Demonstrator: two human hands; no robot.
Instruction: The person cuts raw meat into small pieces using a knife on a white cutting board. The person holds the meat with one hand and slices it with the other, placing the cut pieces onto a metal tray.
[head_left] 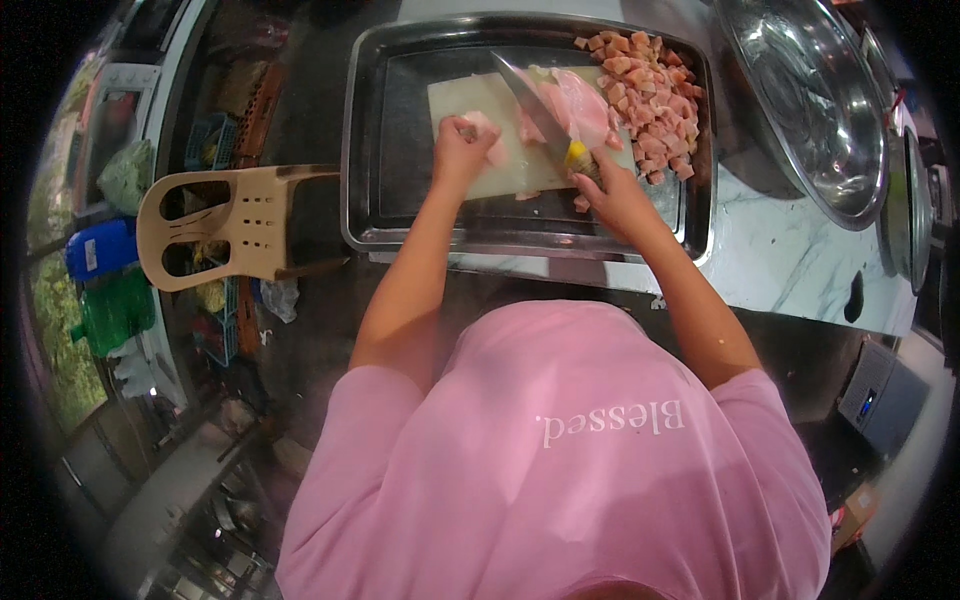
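Note:
My right hand is closed around the handle of a large kitchen knife, whose blade slants up and left over the cutting board. In my left hand a small piece of pale pink raw meat is pinched above the left part of the white cutting board. A bigger slab of raw meat lies on the board, partly behind the blade. To its right, a heap of diced raw meat fills the right end of the metal tray that holds the board.
A large steel bowl leans at the right on a white marbled table. Left of the tray stands a beige plastic chair, with a green plastic container and a blue one beyond it. A grey box-like device sits at the lower right.

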